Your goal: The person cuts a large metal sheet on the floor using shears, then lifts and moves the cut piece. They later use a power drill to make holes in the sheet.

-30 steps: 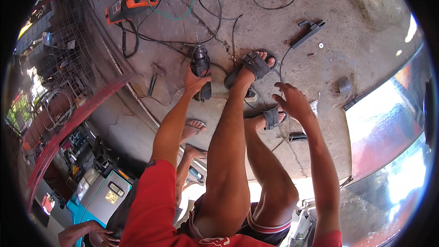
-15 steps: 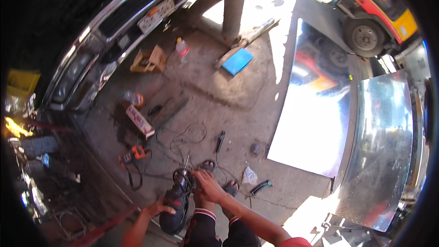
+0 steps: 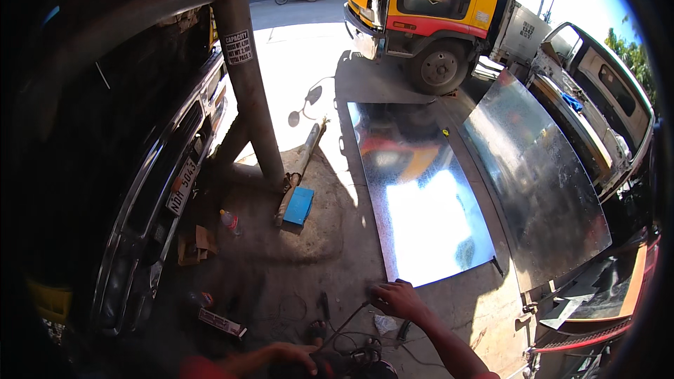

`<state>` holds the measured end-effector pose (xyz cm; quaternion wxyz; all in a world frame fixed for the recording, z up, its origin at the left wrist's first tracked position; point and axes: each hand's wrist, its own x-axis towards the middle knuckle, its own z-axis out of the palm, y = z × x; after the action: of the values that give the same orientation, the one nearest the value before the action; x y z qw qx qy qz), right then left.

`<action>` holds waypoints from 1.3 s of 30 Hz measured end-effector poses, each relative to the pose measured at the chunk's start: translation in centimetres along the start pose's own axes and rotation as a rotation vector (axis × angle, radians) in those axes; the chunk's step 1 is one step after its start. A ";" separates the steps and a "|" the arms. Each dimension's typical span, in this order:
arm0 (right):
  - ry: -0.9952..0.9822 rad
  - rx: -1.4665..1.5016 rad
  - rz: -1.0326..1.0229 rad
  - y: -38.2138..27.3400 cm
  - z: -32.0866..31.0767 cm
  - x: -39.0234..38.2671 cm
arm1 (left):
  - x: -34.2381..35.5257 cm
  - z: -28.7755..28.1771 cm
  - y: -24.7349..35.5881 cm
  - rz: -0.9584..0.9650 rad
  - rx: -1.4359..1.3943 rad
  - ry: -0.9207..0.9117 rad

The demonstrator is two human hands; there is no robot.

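Observation:
Low in the view, my left hand [image 3: 300, 358] is closed on a dark power tool [image 3: 333, 363], mostly in shade and partly cut off by the lower edge. My right hand [image 3: 397, 302] reaches forward, its fingers closed around a thin dark cord [image 3: 351, 317] that slants down toward the tool. Beyond this hand lies the near edge of a shiny metal sheet [image 3: 439, 231] on the floor. Below the hand are a small clear plastic bag [image 3: 384, 323] and a dark handled tool [image 3: 403, 330].
A second metal sheet [image 3: 540, 189] lies to the right. A truck [image 3: 435, 14] stands beyond; a vehicle's front bumper [image 3: 133, 238] lines the left. Near a thick post [image 3: 246, 77] are a blue case [image 3: 299, 205], a bottle [image 3: 229, 222] and a cardboard box [image 3: 189, 250]. A long carton [image 3: 222, 323] lies nearer.
My view has tilted up and shifted right, bringing in the whole truck. My right hand has left the power tool and moved forward, now with the cord; my left hand stays on the tool.

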<state>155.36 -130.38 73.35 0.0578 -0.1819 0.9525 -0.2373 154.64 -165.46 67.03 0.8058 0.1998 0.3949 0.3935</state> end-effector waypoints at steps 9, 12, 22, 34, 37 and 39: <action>0.324 1.375 0.422 -10.3 8.4 -8.3 | -3.4 -0.4 6.7 0.427 -0.234 0.107; 0.545 1.193 0.422 -14.4 8.8 -6.7 | -2.3 0.5 8.1 0.413 -0.415 0.219; 0.994 1.012 0.438 -12.8 -1.8 -7.9 | 3.3 12.9 28.4 0.865 0.417 0.745; 1.040 0.565 0.658 -10.1 -3.4 -11.3 | 9.1 7.9 27.2 0.908 0.681 1.105; 1.261 0.729 0.759 -3.9 -4.9 -17.5 | 8.4 3.5 22.5 0.991 0.166 0.924; 1.259 0.445 0.844 0.7 -5.5 -23.1 | 6.7 1.0 20.7 1.092 -0.183 0.825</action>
<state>175.51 -118.76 78.36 -0.3720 0.3793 0.7247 -0.4388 148.07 -147.47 77.52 0.2895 0.1353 0.4773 0.8186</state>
